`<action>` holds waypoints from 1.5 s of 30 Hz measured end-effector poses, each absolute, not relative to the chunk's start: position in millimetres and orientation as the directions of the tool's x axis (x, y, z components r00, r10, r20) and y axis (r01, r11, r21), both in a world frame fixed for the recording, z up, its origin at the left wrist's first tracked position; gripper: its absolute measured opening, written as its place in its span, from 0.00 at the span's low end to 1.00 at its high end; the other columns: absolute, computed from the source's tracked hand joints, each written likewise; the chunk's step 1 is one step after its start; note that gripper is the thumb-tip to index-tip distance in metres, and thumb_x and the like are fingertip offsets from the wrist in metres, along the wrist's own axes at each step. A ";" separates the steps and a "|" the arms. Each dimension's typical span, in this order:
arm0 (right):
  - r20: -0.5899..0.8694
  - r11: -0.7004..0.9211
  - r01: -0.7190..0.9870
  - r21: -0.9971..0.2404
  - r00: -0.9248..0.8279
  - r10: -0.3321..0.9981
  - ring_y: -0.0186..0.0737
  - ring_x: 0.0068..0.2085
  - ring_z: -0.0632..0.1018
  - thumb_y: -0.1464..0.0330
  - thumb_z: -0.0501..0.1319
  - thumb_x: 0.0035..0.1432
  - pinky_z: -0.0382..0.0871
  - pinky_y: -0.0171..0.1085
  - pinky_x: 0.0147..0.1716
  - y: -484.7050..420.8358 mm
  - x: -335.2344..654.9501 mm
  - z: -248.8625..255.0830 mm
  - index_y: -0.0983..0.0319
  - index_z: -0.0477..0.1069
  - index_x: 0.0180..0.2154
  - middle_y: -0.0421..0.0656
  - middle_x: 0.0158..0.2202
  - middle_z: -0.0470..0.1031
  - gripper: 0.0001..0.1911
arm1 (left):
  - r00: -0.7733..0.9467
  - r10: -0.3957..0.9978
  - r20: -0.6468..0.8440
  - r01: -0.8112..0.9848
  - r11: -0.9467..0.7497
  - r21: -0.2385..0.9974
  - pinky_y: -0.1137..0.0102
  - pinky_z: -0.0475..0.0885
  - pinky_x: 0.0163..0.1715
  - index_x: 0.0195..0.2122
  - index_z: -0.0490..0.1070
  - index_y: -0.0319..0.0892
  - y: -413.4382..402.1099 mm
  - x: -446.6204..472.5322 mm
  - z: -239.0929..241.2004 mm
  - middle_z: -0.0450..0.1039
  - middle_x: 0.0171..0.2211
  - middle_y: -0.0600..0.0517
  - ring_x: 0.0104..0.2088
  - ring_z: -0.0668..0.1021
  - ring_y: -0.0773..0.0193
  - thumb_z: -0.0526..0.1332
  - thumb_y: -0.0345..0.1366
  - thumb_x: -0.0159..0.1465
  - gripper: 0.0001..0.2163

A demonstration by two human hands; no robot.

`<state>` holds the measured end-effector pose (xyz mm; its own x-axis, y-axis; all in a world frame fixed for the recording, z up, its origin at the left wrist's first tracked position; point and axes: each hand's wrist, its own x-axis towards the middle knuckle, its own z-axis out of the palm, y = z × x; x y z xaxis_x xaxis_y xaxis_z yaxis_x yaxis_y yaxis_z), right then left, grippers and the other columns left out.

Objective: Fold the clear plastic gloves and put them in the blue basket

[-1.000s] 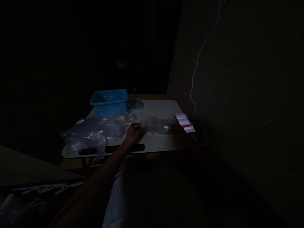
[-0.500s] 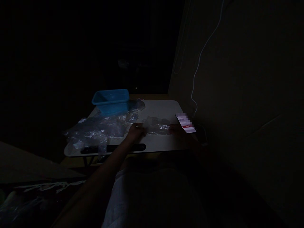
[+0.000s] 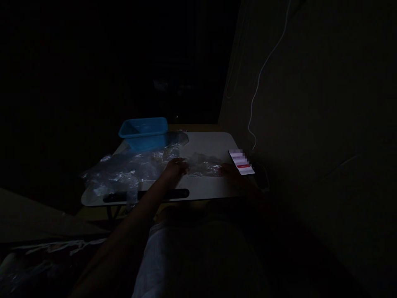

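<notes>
A clear plastic bag [image 3: 204, 164] lies on the white table [image 3: 207, 142], stretched between my two hands. My left hand [image 3: 175, 169] is closed at the bag's left edge, its fingers bent around the plastic. At the right edge my right hand [image 3: 228, 170] is closed on the bag too, though its fingers are dim in the dark. To the left of my left hand spreads a crumpled heap of clear plastic bags [image 3: 124, 169].
A blue plastic basket [image 3: 144, 134] stands at the table's back left. A lit phone [image 3: 242, 162] lies by the right edge, near the wall, where a white cable [image 3: 257, 82] hangs. A dark slot [image 3: 176, 193] runs along the table's front edge.
My left hand has shifted slightly left and up along the bag's edge. The bag lies a little flatter between my hands. The whole view has shifted slightly.
</notes>
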<state>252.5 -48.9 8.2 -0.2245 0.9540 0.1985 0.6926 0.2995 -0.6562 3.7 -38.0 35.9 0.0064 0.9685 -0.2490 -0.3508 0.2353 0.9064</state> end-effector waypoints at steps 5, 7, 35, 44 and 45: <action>0.192 0.283 0.700 -0.655 -0.208 0.959 0.37 0.29 0.70 0.67 0.53 0.53 0.63 0.35 0.30 -50.8 249.9 11.0 0.61 0.65 0.22 0.41 0.24 0.69 0.10 | 0.049 0.939 -0.340 -0.307 0.338 0.890 0.76 0.65 0.16 0.33 0.64 0.37 -39.4 3.5 41.4 0.70 0.22 0.53 0.16 0.72 0.70 0.59 0.21 0.50 0.11; 0.188 0.286 0.678 -0.677 -0.216 0.958 0.37 0.30 0.71 0.68 0.53 0.53 0.64 0.35 0.31 -52.1 249.9 11.2 0.61 0.66 0.23 0.41 0.26 0.70 0.09 | 0.060 0.940 -0.336 -0.283 0.339 0.897 0.77 0.64 0.15 0.31 0.64 0.37 -42.7 4.7 41.8 0.70 0.20 0.53 0.15 0.71 0.71 0.59 0.21 0.49 0.10; 0.195 0.301 0.553 -0.777 -0.243 0.950 0.43 0.42 0.74 0.71 0.57 0.48 0.65 0.43 0.47 -46.1 263.0 -2.0 0.59 0.71 0.27 0.43 0.36 0.76 0.05 | 0.132 0.969 0.210 0.574 -0.247 0.781 0.56 0.50 0.54 0.46 0.66 0.44 -61.3 -7.2 26.4 0.68 0.50 0.43 0.55 0.62 0.45 0.67 0.40 0.45 0.25; 0.184 0.303 0.546 -0.781 -0.263 0.947 0.41 0.38 0.74 0.72 0.56 0.48 0.68 0.41 0.42 -49.2 259.3 4.6 0.60 0.71 0.26 0.43 0.33 0.75 0.05 | -0.016 0.995 0.100 0.401 -0.086 0.912 0.65 0.64 0.39 0.27 0.69 0.42 -61.8 2.9 23.6 0.72 0.26 0.49 0.35 0.74 0.55 0.63 0.28 0.45 0.08; 0.184 0.299 0.547 -0.782 -0.256 0.949 0.41 0.38 0.74 0.72 0.57 0.47 0.67 0.42 0.42 -49.6 258.7 4.8 0.60 0.71 0.26 0.43 0.33 0.75 0.05 | -0.037 0.998 0.047 0.311 -0.033 0.950 0.68 0.65 0.35 0.26 0.68 0.42 -60.3 5.3 23.7 0.71 0.24 0.51 0.30 0.74 0.59 0.63 0.27 0.45 0.08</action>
